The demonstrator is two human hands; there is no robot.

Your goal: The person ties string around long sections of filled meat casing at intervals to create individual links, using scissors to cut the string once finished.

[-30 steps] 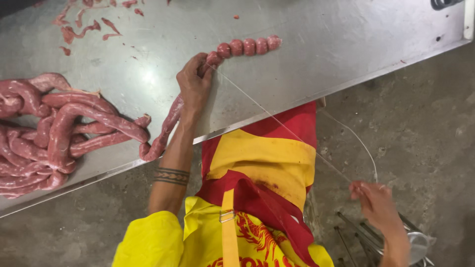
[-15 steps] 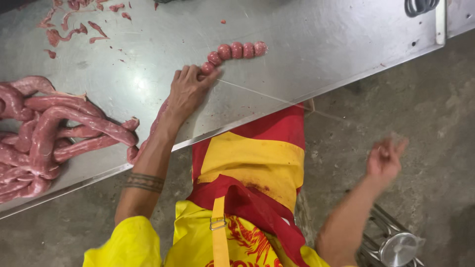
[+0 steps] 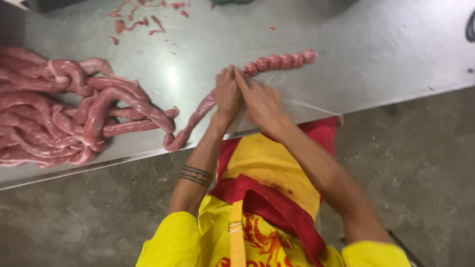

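Observation:
A long pink sausage rope [image 3: 190,122] lies across the steel table [image 3: 386,54]. Its far end is tied into several small round links [image 3: 282,61]. My left hand [image 3: 226,94] presses down on the sausage just behind the links, fingers closed around it. My right hand [image 3: 261,101] sits right beside it, fingertips at the same spot, pinching the casing. A thin white string [image 3: 307,105] runs from under my right hand toward the table edge.
A big pile of untied sausage coils [image 3: 59,113] fills the table's left side. Meat scraps [image 3: 133,22] are scattered at the back. A concrete floor [image 3: 415,163] lies below the table edge. A yellow and red apron [image 3: 262,183] hangs in front of me.
My right hand has come up from low at my right side onto the table, joining my left hand at the sausage. The string no longer stretches out to the right.

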